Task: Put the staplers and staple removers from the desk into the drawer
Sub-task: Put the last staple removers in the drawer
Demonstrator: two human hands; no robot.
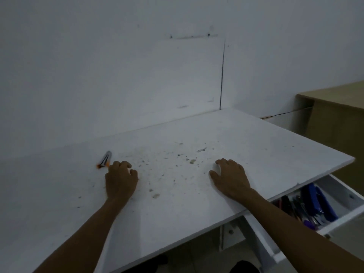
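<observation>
Both hands, left (120, 179) & right (229, 177), flat on desk (256, 146); drawer (334, 223) open.

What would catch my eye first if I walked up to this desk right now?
Probably the two bare hands resting on the speckled white desk, the left hand beside a small orange-tipped staple remover and the right hand lying flat. Next, the open drawer at lower right, with blue staplers inside.
</observation>
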